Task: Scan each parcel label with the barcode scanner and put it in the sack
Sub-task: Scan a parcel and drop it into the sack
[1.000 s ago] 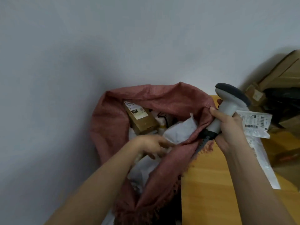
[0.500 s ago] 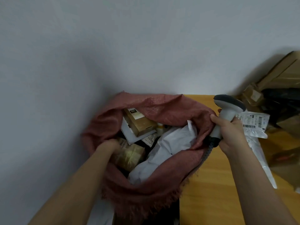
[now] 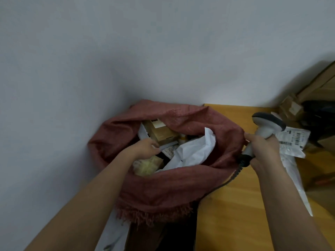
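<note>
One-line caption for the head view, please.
Left hand reaches into the parcel-filled sack; right hand holds the scanner.

The left hand's point(image 3: 145, 148) fingertips were buried among parcels inside the reddish woven sack point(image 3: 163, 187) — whether they gripped anything could not be told. The brown cardboard boxes point(image 3: 324, 84) at the wooden worktop's point(image 3: 235, 214) far right corner were cut off.

Dim, flat indoor light, soft shadows (right corner darkest), wide-angle bowing
</note>
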Motion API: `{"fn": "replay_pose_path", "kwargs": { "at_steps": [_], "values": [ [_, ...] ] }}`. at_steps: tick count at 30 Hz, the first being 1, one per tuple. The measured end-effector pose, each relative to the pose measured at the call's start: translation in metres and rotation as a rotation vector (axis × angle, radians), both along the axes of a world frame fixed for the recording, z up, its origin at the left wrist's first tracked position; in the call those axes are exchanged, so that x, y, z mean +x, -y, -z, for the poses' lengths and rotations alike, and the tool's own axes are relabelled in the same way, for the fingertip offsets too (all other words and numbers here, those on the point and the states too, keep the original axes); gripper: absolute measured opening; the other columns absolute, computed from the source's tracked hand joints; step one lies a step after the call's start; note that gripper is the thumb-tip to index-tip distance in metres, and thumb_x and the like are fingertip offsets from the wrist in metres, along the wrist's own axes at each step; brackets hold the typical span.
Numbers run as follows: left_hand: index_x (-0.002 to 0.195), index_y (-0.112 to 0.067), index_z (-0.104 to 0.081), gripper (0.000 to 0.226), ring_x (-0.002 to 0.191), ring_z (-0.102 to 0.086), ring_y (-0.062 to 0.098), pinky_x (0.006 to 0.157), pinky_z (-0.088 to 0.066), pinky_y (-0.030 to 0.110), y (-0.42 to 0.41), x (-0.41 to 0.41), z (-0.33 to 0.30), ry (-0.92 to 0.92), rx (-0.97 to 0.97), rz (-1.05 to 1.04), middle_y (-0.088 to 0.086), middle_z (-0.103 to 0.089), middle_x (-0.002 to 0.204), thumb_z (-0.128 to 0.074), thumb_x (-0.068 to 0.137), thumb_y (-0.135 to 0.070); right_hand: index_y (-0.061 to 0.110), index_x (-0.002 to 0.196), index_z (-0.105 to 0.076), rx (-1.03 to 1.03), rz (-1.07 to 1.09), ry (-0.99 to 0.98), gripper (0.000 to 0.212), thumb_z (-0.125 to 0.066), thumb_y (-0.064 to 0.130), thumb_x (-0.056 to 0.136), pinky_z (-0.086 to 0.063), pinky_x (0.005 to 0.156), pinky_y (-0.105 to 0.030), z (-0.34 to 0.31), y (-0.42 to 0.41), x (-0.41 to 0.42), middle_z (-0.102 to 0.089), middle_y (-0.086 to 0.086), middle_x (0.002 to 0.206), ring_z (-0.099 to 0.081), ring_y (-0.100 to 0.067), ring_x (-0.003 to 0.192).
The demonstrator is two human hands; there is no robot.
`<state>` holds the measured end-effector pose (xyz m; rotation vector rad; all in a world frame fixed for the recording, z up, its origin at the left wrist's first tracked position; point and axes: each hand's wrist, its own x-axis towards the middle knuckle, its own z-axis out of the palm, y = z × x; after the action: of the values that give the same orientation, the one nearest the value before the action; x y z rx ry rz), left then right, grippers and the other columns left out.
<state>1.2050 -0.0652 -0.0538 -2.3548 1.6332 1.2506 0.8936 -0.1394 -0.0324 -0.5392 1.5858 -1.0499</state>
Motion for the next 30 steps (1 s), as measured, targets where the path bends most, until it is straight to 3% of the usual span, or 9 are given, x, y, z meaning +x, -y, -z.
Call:
{"fn": "replay_pose_path", "kwargs": {
  "at_steps": [2, 5, 8, 13, 20, 23, 25, 27, 30],
  "values": [
    [0.127, -0.011, -0.062, 0.034, 0.091, -0.063, 0.010, 0.066, -0.049, 0.014, 0.009, -0.034, -0.005, -0.105, -0.020, 0.035, 0.000, -0.063, 0.121, -0.056, 0.098, -0.028, 0.014, 0.119, -0.050, 0.010, -0.013, 0.021, 0.033, -0.065, 0.003, 0.093, -0.055, 0.086, -0.057, -0.003, -0.002, -0.014, -0.058, -0.017, 0.113, -0.063, -0.030, 0.105],
    [0.114, -0.006, -0.067, 0.028, 0.084, -0.066, 0.013, 0.062, -0.056, 0.020, 0.021, -0.073, -0.012, -0.141, 0.013, 0.073, -0.006, -0.065, 0.101, -0.063, 0.094, -0.024, 0.009, 0.138, -0.043, 0.040, -0.081, 0.179, 0.049, -0.061, -0.003, 0.094, -0.056, 0.079, -0.057, -0.011, -0.007, -0.043, -0.056, -0.017, 0.122, -0.063, -0.038, 0.109],
    [0.099, -0.005, -0.068, 0.019, 0.096, -0.065, 0.025, 0.082, -0.057, 0.039, 0.027, -0.102, -0.016, 0.139, 0.012, 0.146, 0.009, -0.068, 0.109, -0.061, 0.090, -0.019, 0.005, 0.133, -0.042, 0.093, -0.180, 0.366, 0.040, -0.056, -0.002, 0.096, -0.060, 0.063, -0.048, -0.020, -0.012, -0.076, -0.064, -0.025, 0.117, -0.072, -0.038, 0.094],
    [0.098, -0.005, -0.059, 0.013, 0.094, -0.059, 0.028, 0.070, -0.042, 0.035, 0.026, -0.149, -0.028, 0.344, -0.289, -0.115, 0.011, -0.061, 0.104, -0.050, 0.091, -0.013, -0.001, 0.122, -0.049, 0.110, -0.248, 0.399, 0.028, -0.056, -0.001, 0.095, -0.061, 0.059, -0.045, -0.030, -0.015, -0.130, -0.069, -0.027, 0.106, -0.075, -0.038, 0.084],
    [0.086, -0.003, -0.057, 0.007, 0.090, -0.057, 0.027, 0.074, -0.047, 0.035, 0.019, -0.228, -0.048, 0.175, -0.487, -0.137, 0.007, -0.057, 0.091, -0.052, 0.089, -0.007, -0.004, 0.115, -0.055, 0.127, -0.319, 0.359, 0.024, -0.058, -0.001, 0.092, -0.061, 0.059, -0.039, -0.063, -0.022, -0.201, -0.072, -0.025, 0.108, -0.075, -0.037, 0.085],
    [0.093, -0.009, -0.061, 0.008, 0.075, -0.051, 0.003, 0.061, -0.041, 0.007, 0.016, -0.257, -0.054, 0.134, -0.512, -0.043, -0.009, -0.048, 0.081, -0.053, 0.092, -0.012, -0.005, 0.119, -0.054, 0.098, -0.300, 0.364, 0.027, -0.058, 0.002, 0.094, -0.061, 0.058, -0.039, -0.081, -0.035, -0.228, -0.075, -0.021, 0.097, -0.075, -0.034, 0.081],
    [0.101, -0.014, -0.063, 0.011, 0.075, -0.050, -0.005, 0.062, -0.039, 0.001, 0.018, -0.275, -0.057, 0.063, -0.493, 0.043, -0.009, -0.057, 0.088, -0.054, 0.095, -0.014, -0.005, 0.118, -0.053, 0.054, -0.245, 0.358, 0.027, -0.059, 0.002, 0.093, -0.061, 0.057, -0.038, -0.090, -0.051, -0.249, -0.075, -0.022, 0.093, -0.075, -0.033, 0.079],
    [0.106, -0.011, -0.064, 0.014, 0.085, -0.055, 0.005, 0.073, -0.044, 0.016, 0.021, -0.298, -0.058, -0.012, -0.474, 0.116, 0.004, -0.066, 0.103, -0.054, 0.096, -0.014, -0.006, 0.120, -0.053, 0.027, -0.174, 0.342, 0.029, -0.060, 0.002, 0.093, -0.060, 0.056, -0.036, -0.094, -0.074, -0.270, -0.074, -0.024, 0.096, -0.075, -0.032, 0.077],
    [0.099, -0.017, -0.062, 0.007, 0.074, -0.059, 0.013, 0.061, -0.044, 0.023, 0.018, -0.334, -0.056, -0.106, -0.469, 0.164, 0.002, -0.065, 0.101, -0.056, 0.097, -0.019, -0.008, 0.118, -0.055, 0.047, -0.093, 0.311, 0.028, -0.060, 0.003, 0.092, -0.062, 0.060, -0.038, -0.095, -0.108, -0.298, -0.071, -0.026, 0.106, -0.075, -0.028, 0.074]
  ]
}}
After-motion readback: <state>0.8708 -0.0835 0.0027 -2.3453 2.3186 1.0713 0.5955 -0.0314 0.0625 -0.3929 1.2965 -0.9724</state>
